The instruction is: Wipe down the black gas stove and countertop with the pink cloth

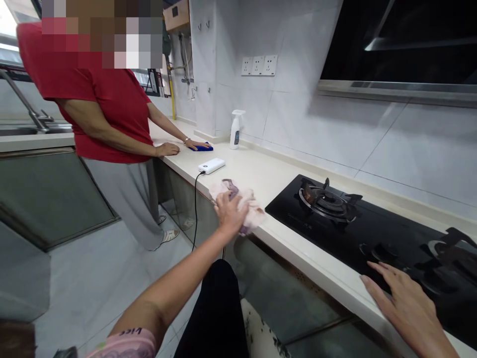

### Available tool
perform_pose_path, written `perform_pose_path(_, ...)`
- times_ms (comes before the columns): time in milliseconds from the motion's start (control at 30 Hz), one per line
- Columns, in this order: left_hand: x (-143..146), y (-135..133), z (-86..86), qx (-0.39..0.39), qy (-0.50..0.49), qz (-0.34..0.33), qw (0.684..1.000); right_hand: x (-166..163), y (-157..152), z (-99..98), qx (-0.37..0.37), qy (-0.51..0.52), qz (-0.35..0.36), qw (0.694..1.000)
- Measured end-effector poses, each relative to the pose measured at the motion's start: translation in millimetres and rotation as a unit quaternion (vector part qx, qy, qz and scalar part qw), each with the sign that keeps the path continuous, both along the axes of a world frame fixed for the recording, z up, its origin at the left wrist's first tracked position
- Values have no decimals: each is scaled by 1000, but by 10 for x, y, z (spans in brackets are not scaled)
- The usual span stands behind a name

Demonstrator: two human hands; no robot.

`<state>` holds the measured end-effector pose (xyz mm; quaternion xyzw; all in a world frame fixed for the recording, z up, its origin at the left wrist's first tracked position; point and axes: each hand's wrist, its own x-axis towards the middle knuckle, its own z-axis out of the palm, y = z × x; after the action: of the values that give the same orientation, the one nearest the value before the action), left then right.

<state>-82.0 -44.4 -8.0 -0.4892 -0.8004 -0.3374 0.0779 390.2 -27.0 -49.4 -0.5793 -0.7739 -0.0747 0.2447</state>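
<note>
My left hand (pixel 229 214) presses on a crumpled pink and white cloth (pixel 249 209) at the front edge of the pale countertop (pixel 261 174), fingers curled over it. My right hand (pixel 404 303) lies flat with fingers spread on the front of the black gas hob (pixel 372 228), near its knobs (pixel 374 251). The hob's left burner (pixel 328 199) sits beyond the cloth.
A person in a red shirt (pixel 108 99) stands at the counter's far end, one hand on a blue cloth (pixel 203 147). A white power bank (pixel 211 165) with a black cable, a spray bottle (pixel 235 130), wall sockets (pixel 259 65), a sink tap (pixel 33 117) and a range hood (pixel 402 44) are around.
</note>
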Motion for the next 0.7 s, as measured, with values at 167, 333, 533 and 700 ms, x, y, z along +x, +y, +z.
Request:
perform_pose_path(167, 1082, -309, -382, -3, 86, -173, 981, -36, -32, 73, -14, 6, -4, 1000)
perform_pose_path(333, 1694, -434, -513, 66, 142, -319, 935, -6, -31, 83, -20, 5, 2, 1000)
perform_pose_path(533, 1595, -438, -332, 98, 268, -407, 868, -3, -43, 102, -17, 10, 10, 1000)
perform_pose_path(700, 885, -291, -290, 60, 267, -362, 891, -39, -90, 139, -17, 11, 20, 1000)
